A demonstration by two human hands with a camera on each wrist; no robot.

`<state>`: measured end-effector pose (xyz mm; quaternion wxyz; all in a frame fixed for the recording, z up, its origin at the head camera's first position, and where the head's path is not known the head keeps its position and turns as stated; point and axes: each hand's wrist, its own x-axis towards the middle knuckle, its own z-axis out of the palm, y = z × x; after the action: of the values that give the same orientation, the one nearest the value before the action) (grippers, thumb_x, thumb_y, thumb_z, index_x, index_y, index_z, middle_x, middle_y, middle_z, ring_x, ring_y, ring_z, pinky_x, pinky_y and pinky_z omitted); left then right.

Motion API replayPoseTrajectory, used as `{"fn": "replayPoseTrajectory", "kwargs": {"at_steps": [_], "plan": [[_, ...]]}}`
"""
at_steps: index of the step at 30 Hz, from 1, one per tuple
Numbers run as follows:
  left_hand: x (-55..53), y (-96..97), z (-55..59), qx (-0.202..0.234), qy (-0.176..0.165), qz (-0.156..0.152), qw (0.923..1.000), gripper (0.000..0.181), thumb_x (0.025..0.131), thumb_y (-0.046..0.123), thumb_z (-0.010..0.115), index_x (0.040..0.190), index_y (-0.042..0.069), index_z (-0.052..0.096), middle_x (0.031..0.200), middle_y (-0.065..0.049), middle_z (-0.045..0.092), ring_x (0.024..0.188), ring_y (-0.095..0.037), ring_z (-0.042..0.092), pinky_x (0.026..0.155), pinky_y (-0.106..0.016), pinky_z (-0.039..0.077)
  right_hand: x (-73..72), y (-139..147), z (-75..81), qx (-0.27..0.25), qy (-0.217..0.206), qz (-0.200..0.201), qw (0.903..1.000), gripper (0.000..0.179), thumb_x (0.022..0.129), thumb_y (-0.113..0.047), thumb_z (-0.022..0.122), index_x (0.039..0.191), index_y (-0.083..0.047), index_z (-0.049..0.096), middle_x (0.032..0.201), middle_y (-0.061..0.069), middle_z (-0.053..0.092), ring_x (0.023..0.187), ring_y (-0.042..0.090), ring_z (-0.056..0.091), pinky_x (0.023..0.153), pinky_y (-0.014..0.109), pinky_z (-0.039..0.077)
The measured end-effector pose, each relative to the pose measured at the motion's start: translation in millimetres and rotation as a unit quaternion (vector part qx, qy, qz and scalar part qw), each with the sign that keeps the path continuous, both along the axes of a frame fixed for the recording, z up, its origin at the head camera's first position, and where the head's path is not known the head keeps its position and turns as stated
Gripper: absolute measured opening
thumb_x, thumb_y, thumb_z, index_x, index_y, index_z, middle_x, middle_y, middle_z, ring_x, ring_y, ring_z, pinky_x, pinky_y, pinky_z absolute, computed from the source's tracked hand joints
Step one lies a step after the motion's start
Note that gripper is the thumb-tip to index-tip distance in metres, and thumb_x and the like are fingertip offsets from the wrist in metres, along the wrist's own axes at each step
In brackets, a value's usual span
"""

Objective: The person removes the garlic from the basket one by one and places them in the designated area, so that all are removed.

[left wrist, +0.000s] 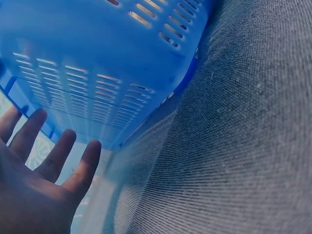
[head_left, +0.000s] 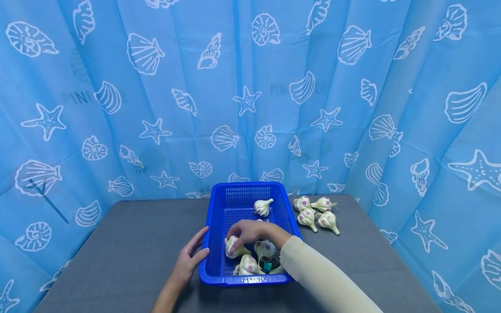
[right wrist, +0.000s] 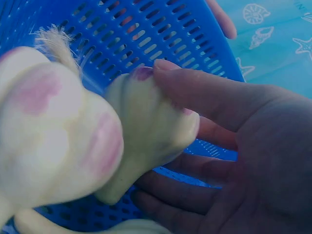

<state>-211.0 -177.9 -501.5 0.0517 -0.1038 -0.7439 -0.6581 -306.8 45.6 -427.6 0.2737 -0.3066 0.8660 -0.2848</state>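
Note:
A blue plastic basket [head_left: 211,265] with slotted walls stands on the grey table, several garlic bulbs inside it. My right hand [head_left: 250,231] reaches into the basket and grips a garlic bulb [head_left: 234,248] near the left wall. In the right wrist view, thumb and fingers close round that bulb [right wrist: 146,117], beside a nearer bulb [right wrist: 58,131] with purple patches. My left hand [head_left: 185,261] touches the basket's left rim from outside, and its fingers [left wrist: 61,151] look extended along the wall in the left wrist view.
Several more garlic bulbs [head_left: 306,217] lie in a group on the grey cloth-covered table [head_left: 156,234], right of the basket. One bulb [head_left: 262,207] sits toward the basket's far end, another [head_left: 248,265] by its near wall. A blue shell-patterned curtain [head_left: 246,121] surrounds the table.

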Motion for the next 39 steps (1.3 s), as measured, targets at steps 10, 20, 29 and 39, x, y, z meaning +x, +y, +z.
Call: {"fn": "replayPoseTrajectory", "kwargs": {"at_steps": [10,20,29,39], "plan": [[-0.7,0.0,-0.5,0.003,-0.005,0.002,1.0,0.052,0.098,0.026,0.057,0.148,0.021,0.042,0.152,-0.012,0.038,0.134,-0.042,0.037,0.101,-0.063,0.035,-8.0,11.0,7.5,-0.041,0.057,-0.022,0.9973,0.04,0.081,-0.028,0.08,0.116,-0.018,0.064,0.108,-0.005,0.061,0.1,0.014,0.056,0.083,0.033,0.047],[-1.1,0.7,-2.4,0.004,-0.007,0.006,0.9999,0.053,0.097,0.027,0.058,0.147,0.022,0.042,0.152,-0.011,0.038,0.134,-0.042,0.037,0.101,-0.063,0.035,-13.4,27.3,22.8,-0.116,0.062,-0.033,0.9907,0.044,0.083,-0.021,0.079,0.122,-0.01,0.062,0.118,0.004,0.06,0.106,0.025,0.056,0.082,0.036,0.049],[-0.7,1.3,-1.1,0.007,-0.008,0.005,0.9999,0.054,0.097,0.027,0.058,0.148,0.021,0.042,0.152,-0.012,0.037,0.135,-0.043,0.036,0.101,-0.064,0.034,-11.7,48.4,36.4,-0.202,0.034,-0.07,0.9763,0.042,0.084,-0.011,0.077,0.121,-0.006,0.06,0.116,0.012,0.058,0.09,0.022,0.061,0.076,0.046,0.054],[-0.5,1.4,-1.5,0.011,-0.004,0.002,0.9999,0.054,0.097,0.025,0.058,0.148,0.02,0.042,0.152,-0.013,0.037,0.134,-0.043,0.037,0.1,-0.063,0.036,-8.4,75.7,46.3,-0.254,0.058,-0.127,0.9572,0.047,0.083,-0.011,0.077,0.125,-0.002,0.057,0.112,0.016,0.057,0.087,0.023,0.061,0.073,0.048,0.054]]}}
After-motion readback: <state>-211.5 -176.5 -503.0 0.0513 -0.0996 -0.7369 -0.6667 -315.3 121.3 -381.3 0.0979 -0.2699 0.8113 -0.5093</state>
